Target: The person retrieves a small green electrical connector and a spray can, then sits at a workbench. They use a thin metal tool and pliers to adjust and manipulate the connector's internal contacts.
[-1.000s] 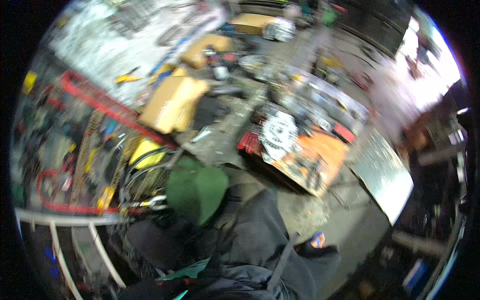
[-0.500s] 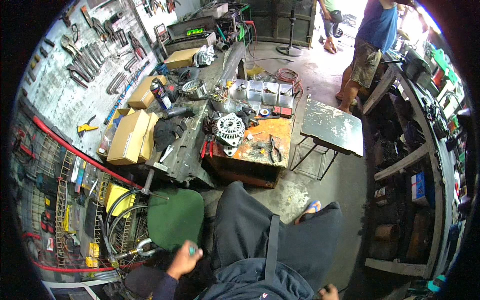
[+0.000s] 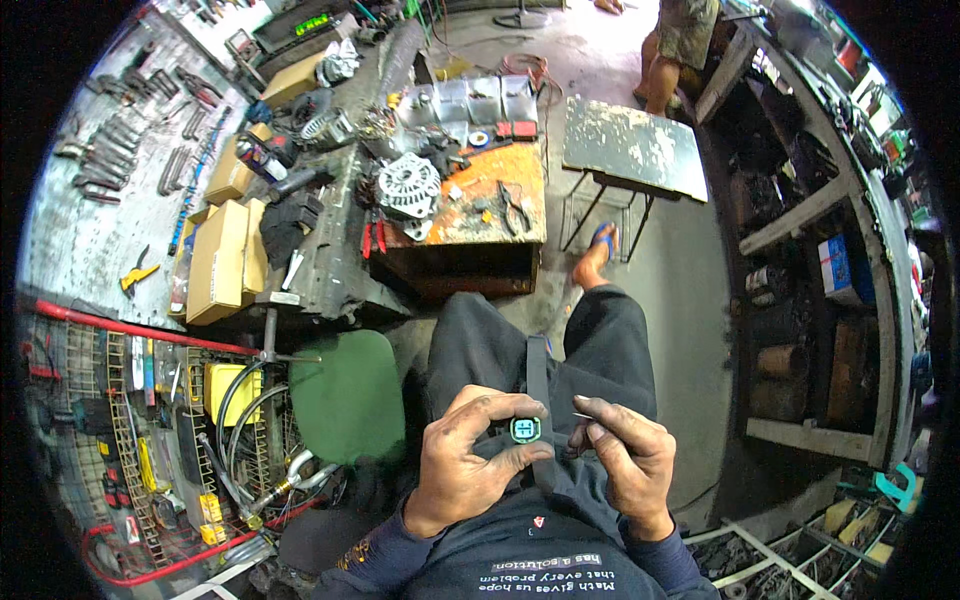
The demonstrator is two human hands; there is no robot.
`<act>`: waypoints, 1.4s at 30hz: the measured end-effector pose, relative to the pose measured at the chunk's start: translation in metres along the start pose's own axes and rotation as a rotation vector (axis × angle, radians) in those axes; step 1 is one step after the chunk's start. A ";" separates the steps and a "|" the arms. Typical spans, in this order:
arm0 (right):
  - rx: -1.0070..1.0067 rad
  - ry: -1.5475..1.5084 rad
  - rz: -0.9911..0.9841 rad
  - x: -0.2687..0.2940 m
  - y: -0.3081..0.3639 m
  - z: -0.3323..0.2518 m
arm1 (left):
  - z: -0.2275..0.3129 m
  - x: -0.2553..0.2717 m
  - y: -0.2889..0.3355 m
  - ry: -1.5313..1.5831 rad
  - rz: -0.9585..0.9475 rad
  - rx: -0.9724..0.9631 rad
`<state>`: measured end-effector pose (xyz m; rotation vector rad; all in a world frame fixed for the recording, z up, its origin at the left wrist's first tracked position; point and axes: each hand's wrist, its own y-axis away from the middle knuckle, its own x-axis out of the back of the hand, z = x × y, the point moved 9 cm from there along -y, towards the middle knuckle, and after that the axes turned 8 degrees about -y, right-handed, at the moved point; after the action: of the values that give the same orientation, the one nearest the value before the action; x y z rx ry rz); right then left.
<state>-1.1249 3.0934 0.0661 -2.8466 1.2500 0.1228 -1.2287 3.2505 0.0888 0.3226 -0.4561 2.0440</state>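
My left hand (image 3: pixel 462 462) pinches a small teal electrical connector (image 3: pixel 525 430) between thumb and forefinger, over my lap. Its face with several cavities is turned up toward me. A short way to the right, my right hand (image 3: pixel 632 462) is closed with thumb and fingertips together. A thin, light, pin-like piece (image 3: pixel 582 415) sticks out from those fingertips toward the connector, apart from it. What kind of piece it is cannot be made out at this size.
Ahead, an alternator (image 3: pixel 408 187) and pliers (image 3: pixel 514 208) lie on a worn orange wooden box (image 3: pixel 480 182). A scuffed folding table (image 3: pixel 635 150) stands right of it. A green seat (image 3: pixel 347 398) is at my left, shelving (image 3: pixel 805 432) at right. Another person's legs (image 3: pixel 662 75) show beyond.
Both hands have come up and inward from low at the sides to meet over my lap, the left bringing the connector. My view has tipped down, and a foot now reaches forward.
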 end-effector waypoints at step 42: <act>0.393 0.493 -0.131 -0.027 -0.003 -0.054 | -0.027 -0.025 0.008 0.435 -0.167 0.136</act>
<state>-1.1381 3.1123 0.1221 -2.6669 0.9878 -0.7782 -1.2247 3.2401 0.0528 -0.0093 -0.0217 1.9140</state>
